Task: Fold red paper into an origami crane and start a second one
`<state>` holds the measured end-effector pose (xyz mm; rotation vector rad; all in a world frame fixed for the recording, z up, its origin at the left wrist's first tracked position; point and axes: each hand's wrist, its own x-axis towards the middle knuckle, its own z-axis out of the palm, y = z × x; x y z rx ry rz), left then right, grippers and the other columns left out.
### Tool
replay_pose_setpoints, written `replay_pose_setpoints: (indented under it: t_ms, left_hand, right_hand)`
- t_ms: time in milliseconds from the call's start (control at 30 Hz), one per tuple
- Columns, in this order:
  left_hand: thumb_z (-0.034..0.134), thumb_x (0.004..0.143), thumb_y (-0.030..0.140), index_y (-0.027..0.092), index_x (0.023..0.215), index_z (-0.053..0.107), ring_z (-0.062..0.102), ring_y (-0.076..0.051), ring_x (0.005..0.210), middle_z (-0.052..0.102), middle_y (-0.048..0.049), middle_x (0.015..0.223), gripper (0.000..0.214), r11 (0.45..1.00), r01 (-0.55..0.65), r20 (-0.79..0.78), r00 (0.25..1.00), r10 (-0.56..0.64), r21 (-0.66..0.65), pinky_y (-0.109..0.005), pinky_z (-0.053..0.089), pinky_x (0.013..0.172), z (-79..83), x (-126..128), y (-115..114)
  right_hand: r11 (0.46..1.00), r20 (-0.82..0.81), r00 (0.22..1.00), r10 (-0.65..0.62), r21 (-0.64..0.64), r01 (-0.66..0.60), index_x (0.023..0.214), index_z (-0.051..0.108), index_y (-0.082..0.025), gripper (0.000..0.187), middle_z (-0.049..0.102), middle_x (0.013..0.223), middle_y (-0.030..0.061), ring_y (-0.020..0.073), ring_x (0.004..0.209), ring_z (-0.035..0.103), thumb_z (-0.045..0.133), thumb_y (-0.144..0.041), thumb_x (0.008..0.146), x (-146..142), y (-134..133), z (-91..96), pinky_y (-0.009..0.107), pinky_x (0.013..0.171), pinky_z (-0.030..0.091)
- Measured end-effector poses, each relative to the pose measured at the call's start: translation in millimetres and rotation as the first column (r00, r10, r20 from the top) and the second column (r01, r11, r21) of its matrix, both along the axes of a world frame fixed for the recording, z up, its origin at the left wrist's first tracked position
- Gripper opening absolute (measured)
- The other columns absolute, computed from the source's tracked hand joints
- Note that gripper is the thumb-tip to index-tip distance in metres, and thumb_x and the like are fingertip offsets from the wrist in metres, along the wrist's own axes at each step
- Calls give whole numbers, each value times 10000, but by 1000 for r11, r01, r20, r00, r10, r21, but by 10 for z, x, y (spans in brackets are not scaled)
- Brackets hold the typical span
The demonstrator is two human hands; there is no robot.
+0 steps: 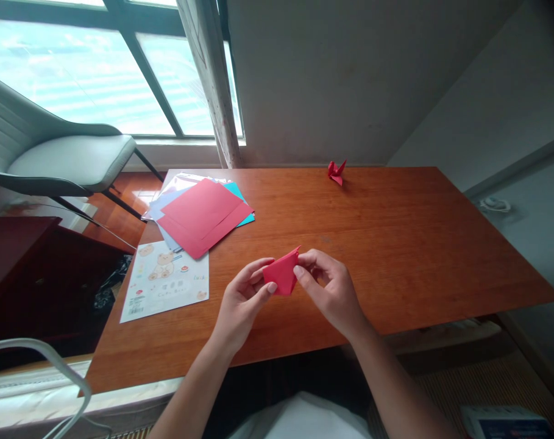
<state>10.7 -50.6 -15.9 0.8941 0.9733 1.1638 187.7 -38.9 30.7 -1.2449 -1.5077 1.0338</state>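
Observation:
A small piece of folded red paper [281, 275] is held up above the front of the wooden table, between my two hands. My left hand [249, 289] grips its left side, with the thumb on the near face and the fingers behind. At the right edge, my right hand [325, 280] pinches the paper between thumb and fingers, close to a narrow point that rises at the upper right corner. The fingertips behind the paper are partly hidden. A finished red paper crane [336, 172] stands near the table's far edge.
On the table's [395, 244] left lies a stack of red sheets [203, 213] over blue and lilac ones. A white sheet with bear drawings [167, 280] lies in front. A chair [71, 158] stands by the window, and a white cable [52, 353] curves at lower left.

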Motion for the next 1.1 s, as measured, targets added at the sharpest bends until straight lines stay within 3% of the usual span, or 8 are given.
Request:
replay_pose_setpoints:
  t_ms: [200, 300, 600, 833, 1100]
  left_hand:
    - [810, 798, 328, 182, 1066, 714, 690, -151, 770, 765, -57, 928, 321, 994, -49, 30, 998, 53, -99, -247, 568, 683, -44, -17, -4]
    - [820, 789, 321, 188, 1034, 720, 654, -112, 692, 750, -33, 882, 296, 991, -47, 73, 996, 57, -128, -205, 544, 611, -26, -18, -4]
    - [816, 792, 309, 196, 1019, 730, 599, -79, 633, 707, -16, 867, 268, 980, 25, 198, 980, 15, -196, -180, 511, 567, 58, -13, 2]
    - [780, 830, 328, 183, 1050, 731, 585, -81, 634, 688, -29, 835, 268, 966, 130, 251, 965, -71, -225, -182, 507, 580, 44, -45, 24]
    - [764, 844, 316, 165, 1020, 740, 586, -85, 627, 681, -31, 797, 233, 944, 198, 323, 940, -106, -266, -183, 497, 578, 81, -74, 37]
  right_hand:
    - [1000, -8, 1000, -25, -10, 25, 1015, 700, -227, 143, 715, 946, 36, 176, 811, 645, 616, -286, 915, 60, 28, 28, 286, 688, 508]
    - [1000, -18, 1000, 20, 4, -20, 1079, 702, -244, 193, 717, 997, 35, 181, 862, 654, 608, -242, 911, 90, 42, 79, 291, 714, 511]
    - [996, 67, 995, 70, 42, -73, 861, 679, -212, 67, 628, 773, -1, 136, 664, 535, 614, -212, 876, 120, 118, 235, 266, 585, 408]
    - [991, 138, 988, 66, 106, -81, 840, 666, -219, 79, 565, 744, -20, 130, 658, 490, 617, -157, 838, 133, 154, 303, 267, 582, 368]
    - [995, 59, 993, 99, 23, -100, 818, 651, -213, 54, 561, 733, -20, 131, 651, 481, 613, -178, 833, 130, 170, 289, 264, 594, 380]
